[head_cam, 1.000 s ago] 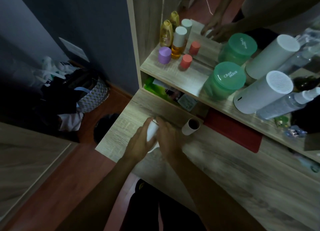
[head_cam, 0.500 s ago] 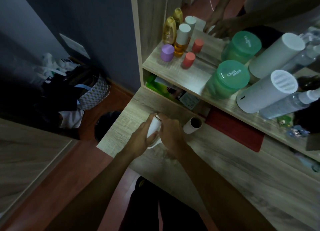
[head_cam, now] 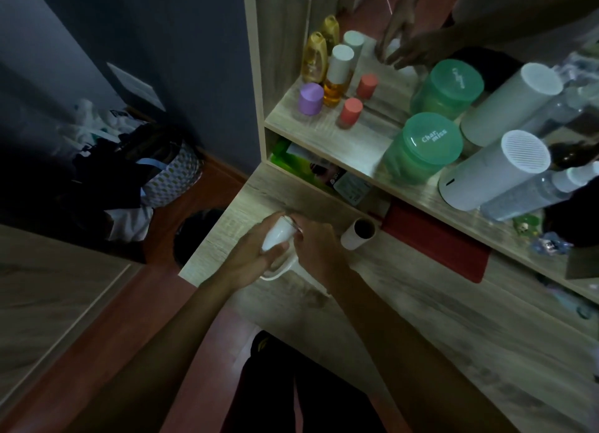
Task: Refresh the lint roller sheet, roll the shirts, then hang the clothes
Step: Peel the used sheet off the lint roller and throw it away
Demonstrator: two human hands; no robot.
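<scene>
We judge that we are in the first step, refreshing the sheet: no shirts are in our hands and nothing is hung yet. Low in the middle of the frame our forearms rise to the front edge of the wooden desk (head_cam: 421,319). Just left of centre, our left hand (head_cam: 249,257) wraps round the white lint roller (head_cam: 277,234), its fingers curled over the barrel from the left side. Our right hand (head_cam: 319,247) comes in from the right, its fingertips bunched at the roller's upper end, seemingly pinching there; whether they have an edge of the sheet we cannot tell, since the picture is dim and blurred. The roller's white handle curves down below both hands, close to the desk. The next move, as we see it, calls for finding the sheet's loose edge and peeling it while the left hand keeps the barrel from turning. Just right of the hands lies a cardboard core (head_cam: 358,234). Further up stands the shelf (head_cam: 340,147).
</scene>
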